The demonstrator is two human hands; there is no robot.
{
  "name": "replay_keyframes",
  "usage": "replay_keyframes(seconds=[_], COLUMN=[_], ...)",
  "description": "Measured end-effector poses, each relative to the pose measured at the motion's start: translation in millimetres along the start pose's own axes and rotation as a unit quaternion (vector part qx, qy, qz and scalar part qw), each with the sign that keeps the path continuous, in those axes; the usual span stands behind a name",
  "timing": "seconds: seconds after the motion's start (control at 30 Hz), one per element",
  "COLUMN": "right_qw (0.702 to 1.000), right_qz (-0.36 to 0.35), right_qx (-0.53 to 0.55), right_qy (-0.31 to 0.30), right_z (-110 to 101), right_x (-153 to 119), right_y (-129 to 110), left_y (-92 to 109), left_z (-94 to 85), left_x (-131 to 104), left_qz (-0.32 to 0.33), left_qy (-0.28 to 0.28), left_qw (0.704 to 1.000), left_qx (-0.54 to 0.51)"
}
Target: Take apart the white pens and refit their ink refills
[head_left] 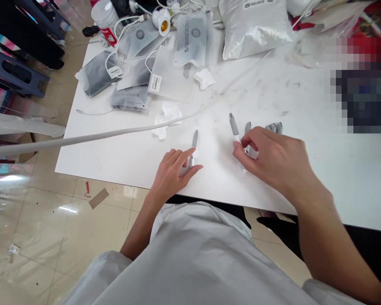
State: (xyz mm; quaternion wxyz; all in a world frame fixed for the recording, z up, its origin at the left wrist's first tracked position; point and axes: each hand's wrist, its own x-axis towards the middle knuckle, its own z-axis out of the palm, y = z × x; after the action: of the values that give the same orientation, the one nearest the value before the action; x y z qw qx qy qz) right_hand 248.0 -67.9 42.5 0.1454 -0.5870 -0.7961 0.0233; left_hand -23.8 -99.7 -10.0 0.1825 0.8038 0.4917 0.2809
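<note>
On the white table, a slim silver-and-white pen [194, 139] lies just beyond my left hand [173, 171]. The thumb and index finger of that hand are stretched apart, with the fingertip at the pen's side; it does not grip the pen. My right hand [273, 161] has its thumb and index finger closed around another pen [233, 123], whose grey end points away from me. Beside it, partly covered by the fingers, is a further pen [248, 126]. The grey ends of several more pens [274, 127] show behind my right knuckles.
A pale cable [120, 133] crosses over the table. Frosted packages [190, 40], crumpled tissue [205, 79], a lamp socket [161, 22] and a white jar [104, 17] crowd the far left. A large white bag [255, 29] lies at the back. Blue-grey stools [15, 70] stand on the floor.
</note>
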Motion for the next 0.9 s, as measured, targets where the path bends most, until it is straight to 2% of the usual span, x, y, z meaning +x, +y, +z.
replay_keyframes(seconds=[0.13, 0.2, 0.27, 0.4, 0.47, 0.53, 0.67, 0.7, 0.8, 0.9], right_qw=[0.991, 0.982, 0.969, 0.944, 0.942, 0.947, 0.963, 0.969, 0.981, 0.986], right_qz=[-0.13, -0.185, -0.246, -0.33, -0.333, -0.317, -0.263, -0.244, -0.19, -0.164], right_qx=[0.018, 0.037, 0.036, 0.029, 0.026, 0.027, 0.024, 0.023, 0.031, 0.036], right_qy=[-0.001, -0.008, -0.004, 0.018, 0.034, 0.045, 0.046, 0.041, 0.027, 0.022], right_z=[-26, -27, -16, 23, 39, 47, 48, 46, 42, 38], right_x=[29, 44, 58, 71, 71, 69, 65, 65, 67, 70], right_y=[-2, -2, 0, 8, 13, 18, 30, 33, 41, 45], left_y=[0, 0, 0, -3, -8, -12, -14, -13, -11, -12], left_z=[-1.6, -3.1, -5.1, -10.7, -14.3, -17.6, -17.0, -14.8, -4.7, 4.9], left_x=[-1, -1, 2, 19, 34, 53, 96, 107, 129, 136], left_qz=[-0.008, -0.022, -0.044, -0.056, -0.034, 0.015, 0.067, 0.078, 0.083, 0.05], left_qy=[0.022, 0.047, 0.081, 0.125, 0.116, 0.076, 0.035, 0.008, -0.002, 0.009], left_qw=[0.999, 0.998, 0.992, 0.978, 0.98, 0.991, 0.996, 0.996, 0.995, 0.996], left_qx=[-0.023, -0.046, -0.081, -0.157, -0.157, -0.11, -0.049, -0.045, -0.048, -0.069])
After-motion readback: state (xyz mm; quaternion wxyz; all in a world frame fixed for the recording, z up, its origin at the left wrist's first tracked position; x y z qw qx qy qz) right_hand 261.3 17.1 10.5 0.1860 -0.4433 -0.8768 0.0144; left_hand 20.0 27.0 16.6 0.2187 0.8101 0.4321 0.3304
